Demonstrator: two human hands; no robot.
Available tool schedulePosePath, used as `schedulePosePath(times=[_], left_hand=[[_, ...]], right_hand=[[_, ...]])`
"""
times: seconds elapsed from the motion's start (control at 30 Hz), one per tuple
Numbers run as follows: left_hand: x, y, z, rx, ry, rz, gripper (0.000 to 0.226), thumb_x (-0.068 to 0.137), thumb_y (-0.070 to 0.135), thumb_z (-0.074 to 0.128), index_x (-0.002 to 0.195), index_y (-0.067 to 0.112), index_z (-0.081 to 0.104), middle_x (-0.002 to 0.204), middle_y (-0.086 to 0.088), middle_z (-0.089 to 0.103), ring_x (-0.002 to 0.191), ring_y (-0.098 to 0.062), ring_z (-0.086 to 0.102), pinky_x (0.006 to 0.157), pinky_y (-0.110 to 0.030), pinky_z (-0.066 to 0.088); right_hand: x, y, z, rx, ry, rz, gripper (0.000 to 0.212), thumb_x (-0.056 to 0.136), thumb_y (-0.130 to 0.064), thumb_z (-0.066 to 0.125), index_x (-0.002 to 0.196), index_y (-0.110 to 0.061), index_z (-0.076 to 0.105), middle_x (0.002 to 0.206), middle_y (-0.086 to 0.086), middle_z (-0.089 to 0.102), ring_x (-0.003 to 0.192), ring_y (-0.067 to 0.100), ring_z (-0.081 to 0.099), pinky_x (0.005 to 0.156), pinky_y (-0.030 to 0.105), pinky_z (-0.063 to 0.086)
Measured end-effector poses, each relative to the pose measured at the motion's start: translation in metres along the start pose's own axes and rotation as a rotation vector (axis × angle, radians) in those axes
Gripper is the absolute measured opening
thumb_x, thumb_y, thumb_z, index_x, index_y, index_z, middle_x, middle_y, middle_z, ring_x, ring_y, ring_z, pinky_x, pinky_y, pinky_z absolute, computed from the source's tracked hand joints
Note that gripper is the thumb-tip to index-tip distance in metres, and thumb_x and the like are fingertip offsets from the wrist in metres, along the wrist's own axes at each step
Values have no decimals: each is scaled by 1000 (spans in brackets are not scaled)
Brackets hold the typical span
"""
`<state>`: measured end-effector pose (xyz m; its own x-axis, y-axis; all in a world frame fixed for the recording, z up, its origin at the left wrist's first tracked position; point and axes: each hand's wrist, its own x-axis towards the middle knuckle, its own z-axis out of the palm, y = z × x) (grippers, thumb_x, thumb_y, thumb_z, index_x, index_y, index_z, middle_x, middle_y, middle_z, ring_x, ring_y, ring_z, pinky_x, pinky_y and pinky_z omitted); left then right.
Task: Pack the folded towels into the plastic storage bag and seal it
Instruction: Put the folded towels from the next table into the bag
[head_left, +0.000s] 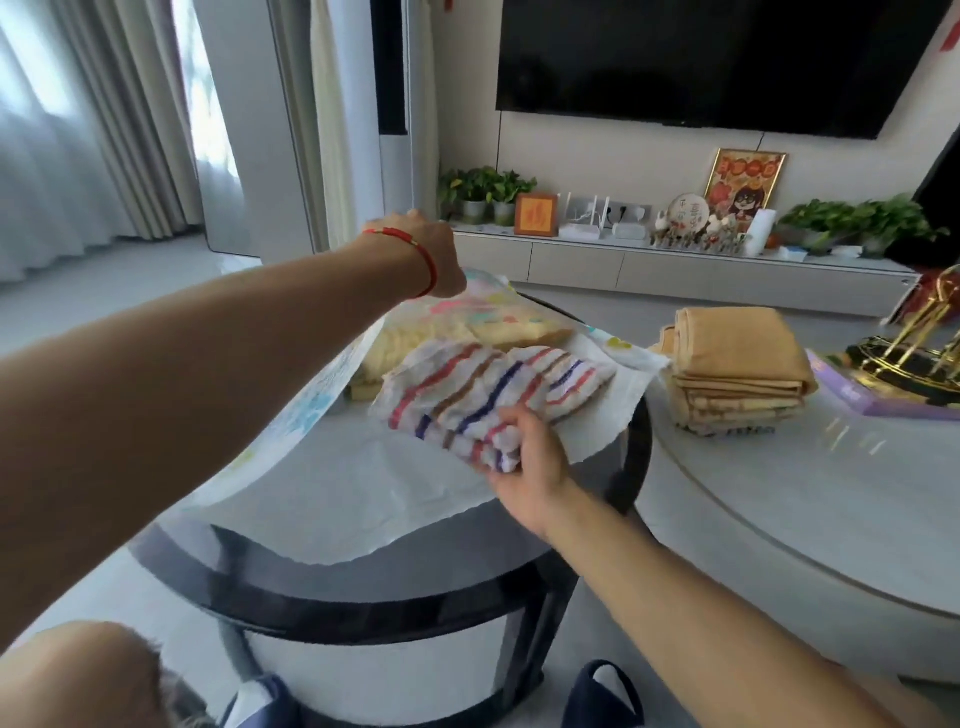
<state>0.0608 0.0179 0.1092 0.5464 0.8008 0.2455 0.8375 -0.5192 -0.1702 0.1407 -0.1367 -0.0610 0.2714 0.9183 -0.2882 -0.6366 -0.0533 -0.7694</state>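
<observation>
Step in hand, as I read it from my remote seat: loading, not sealing. The left hand (439, 254), red cord bracelet (423, 254) at the wrist, is raised at the far side of the small round table (363, 597) and appears to hold up the top sheet of the plastic storage bag (311, 415); its fingers are turned away from the camera, so I cannot tell how tightly they close on the film. The right hand (524, 457) grips the near edge of a striped towel (488, 395), thumb on top and fingers curled underneath, with the towel lying on the bag's lower sheet at the open mouth. A pale yellow towel (514, 325) already sits deeper inside, touching the striped one. A stack of tan towels (737, 364) waits on the larger table (779, 493) to the right, well apart from the bag, so I judge the task less than half done. Next move likely calls for sliding the striped towel flat under the lifted sheet without unfolding it. Materials: bag is thin, crinkled, translucent film with pastel print, limp and prone to collapse; striped towel is soft, nubbly weave with red, blue and brown bands; tan stack is thicker terry, squared folds. Tabletop looks smooth and glossy, so the film may slip.
</observation>
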Motion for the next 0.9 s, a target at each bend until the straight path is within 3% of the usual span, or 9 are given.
schedulePosePath(times=[0.13,0.2,0.23,0.3,0.37,0.43,0.57,0.7,0.9], left_hand=[[-3,-6,2,1,-14,-7,29,88,48,55,93,19,51,81,-6,49,59,-22,44,62,-35,40],[-4,-6,5,7,-28,5,31,88,49,54,94,19,53,75,-4,47,58,-21,43,60,-34,40],[-4,-6,6,9,-26,18,32,89,49,54,95,18,54,75,-4,47,59,-20,44,57,-31,39],[-6,-5,8,18,-10,45,31,89,49,53,95,19,54,78,-4,49,61,-22,48,54,-29,36],[-7,-4,9,29,17,72,30,89,50,52,94,21,52,83,-4,51,67,-25,51,60,-32,38],[-7,-4,11,35,39,95,28,90,50,51,91,22,49,88,-5,50,73,-28,50,64,-34,38],[-6,-5,17,45,57,121,30,92,51,50,87,21,51,73,-1,45,58,-20,43,53,-27,32],[-5,-6,21,53,64,130,31,92,52,48,86,22,52,71,0,45,57,-20,43,51,-26,29],[-5,-4,21,45,59,126,33,93,52,48,82,21,49,71,-1,46,57,-19,43,58,-32,36]], right_hand=[[2,41,14,-669,-18,100,29,102,-26,50,110,-4,68,105,18,76,77,31,74,74,41,62],[10,41,7,-1111,74,-139,32,100,-29,48,98,-7,70,88,11,79,68,23,73,67,41,63],[16,38,3,-1323,131,-340,30,100,-30,50,98,-8,70,90,8,78,77,23,73,72,44,63],[32,35,-4,-1686,147,-614,29,100,-35,54,120,-19,67,124,6,69,117,29,62,96,46,54],[55,33,-12,-1906,16,-511,51,102,-48,47,151,-36,44,165,6,31,154,35,22,123,53,24],[78,36,-16,-1945,-143,-322,59,104,-53,34,161,-43,21,174,-1,1,160,27,-6,127,54,-1],[103,38,-13,-1933,-261,-331,60,103,-56,24,161,-43,20,174,-4,3,160,23,-7,127,56,-6],[112,21,-27,-2019,88,-515,60,102,-53,12,158,-38,27,173,4,15,159,32,6,123,64,-3],[123,-1,-70,-2083,383,-150,60,106,-54,14,163,-34,15,174,9,-1,156,44,4,124,63,6]])
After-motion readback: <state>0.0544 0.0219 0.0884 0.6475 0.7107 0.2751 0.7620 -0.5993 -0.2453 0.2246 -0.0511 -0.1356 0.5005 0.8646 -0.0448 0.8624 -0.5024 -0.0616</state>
